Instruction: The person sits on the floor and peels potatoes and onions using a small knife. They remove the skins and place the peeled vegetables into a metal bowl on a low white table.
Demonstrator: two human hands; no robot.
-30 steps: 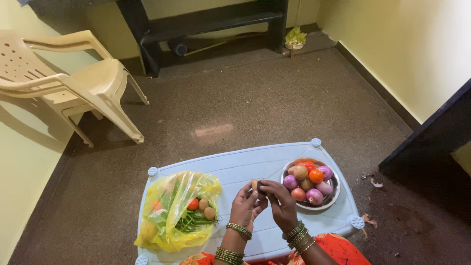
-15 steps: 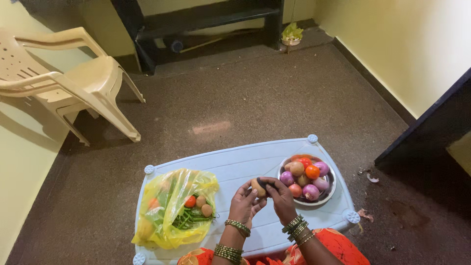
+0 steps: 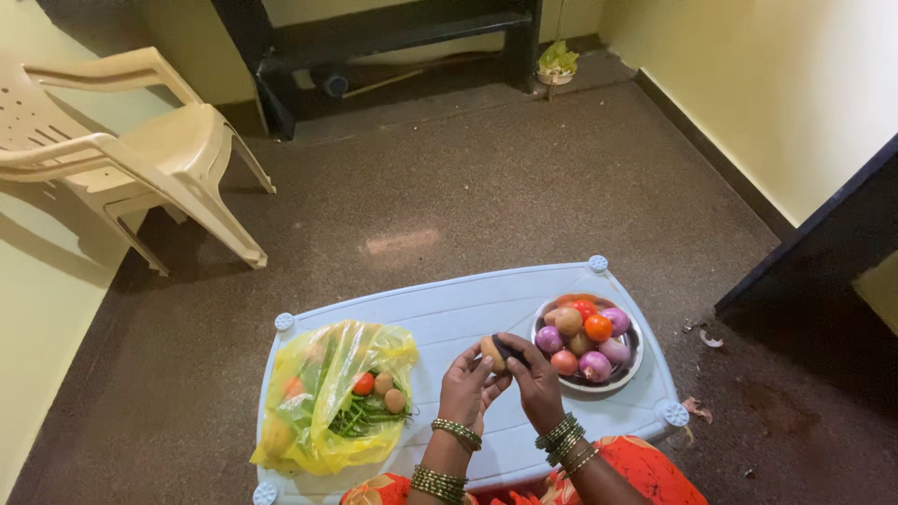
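Both my hands meet over the middle of a pale blue plastic table (image 3: 449, 313). My left hand (image 3: 466, 385) holds a small tan potato (image 3: 490, 353) at its fingertips. My right hand (image 3: 535, 376) presses a small dark object (image 3: 503, 348) against that potato; what it is I cannot make out. Just right of my hands stands a steel bowl (image 3: 631, 372) filled with purple onions, red tomatoes and potatoes. To the left lies an open yellow plastic bag (image 3: 327, 397) with green beans, a tomato and small potatoes inside.
A cream plastic chair (image 3: 140, 150) stands at the far left on the brown speckled floor. A dark bench (image 3: 393, 37) runs along the back wall, with a small leafy pot (image 3: 557, 64) beside it. A dark ledge (image 3: 814, 234) juts in at the right.
My hands stay together on the potato with only slight finger shifts. The view has tilted a little, so the table sits slightly higher in the frame.
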